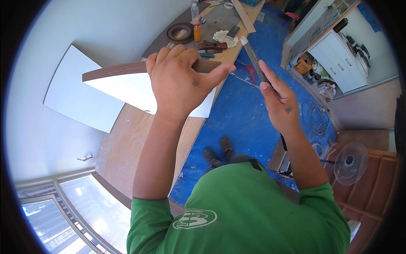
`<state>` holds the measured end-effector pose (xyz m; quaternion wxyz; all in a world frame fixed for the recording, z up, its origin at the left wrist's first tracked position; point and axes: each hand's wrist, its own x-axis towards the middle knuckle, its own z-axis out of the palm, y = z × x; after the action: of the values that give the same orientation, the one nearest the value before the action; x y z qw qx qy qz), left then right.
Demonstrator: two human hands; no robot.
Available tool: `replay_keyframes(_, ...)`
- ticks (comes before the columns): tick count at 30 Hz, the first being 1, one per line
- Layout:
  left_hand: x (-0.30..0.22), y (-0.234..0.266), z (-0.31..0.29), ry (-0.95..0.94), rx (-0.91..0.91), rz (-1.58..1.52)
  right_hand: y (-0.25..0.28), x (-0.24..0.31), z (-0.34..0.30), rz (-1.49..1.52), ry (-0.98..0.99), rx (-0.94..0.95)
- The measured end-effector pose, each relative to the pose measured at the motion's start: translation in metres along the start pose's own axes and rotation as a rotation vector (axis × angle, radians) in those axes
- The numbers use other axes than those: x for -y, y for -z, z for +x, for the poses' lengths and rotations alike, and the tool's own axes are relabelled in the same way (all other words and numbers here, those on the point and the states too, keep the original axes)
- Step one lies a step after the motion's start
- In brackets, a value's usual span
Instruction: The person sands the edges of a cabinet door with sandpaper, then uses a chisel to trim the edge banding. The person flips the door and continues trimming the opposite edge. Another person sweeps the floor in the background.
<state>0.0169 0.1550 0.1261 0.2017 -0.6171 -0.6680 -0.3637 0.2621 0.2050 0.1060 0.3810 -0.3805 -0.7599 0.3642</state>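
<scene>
My left hand (177, 82) rests over the top of a white panel (127, 91), fingers curled across its brown wood-grain edge (114, 71). The thumb of that hand stretches to the right, along the panel's end. In my right hand (281, 99) is a long, narrow, dark file (255, 61), whitish at its far tip. It slants up and to the left, apart from the panel. The panel stands on its edge on a wooden worktop (131, 139); my left hand and forearm hide part of it.
Another white panel (82, 89) leans against the wall. Farther along the bench are a roll of brown edge strip (179, 31), an orange bottle (197, 32), a clear bottle (194, 12) and a hand plane (212, 45). Blue sheeting (237, 110) covers the floor; a fan (350, 163) stands right.
</scene>
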Motion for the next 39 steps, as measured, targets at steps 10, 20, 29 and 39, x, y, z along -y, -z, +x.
replay_keyframes(10,-0.002,-0.005,0.001,-0.056,-0.103,0.024,-0.008,-0.001,-0.012,0.084,0.117,0.022)
replay_keyframes(20,0.002,-0.007,-0.001,0.003,-0.044,0.028,-0.013,0.002,-0.014,0.202,0.024,0.041)
replay_keyframes(29,0.009,0.007,-0.007,-0.126,-0.009,-0.074,-0.018,0.005,-0.013,0.044,0.179,0.043)
replay_keyframes(39,0.011,0.005,-0.008,-0.123,-0.008,-0.063,-0.025,-0.001,-0.023,0.009,0.224,0.073)
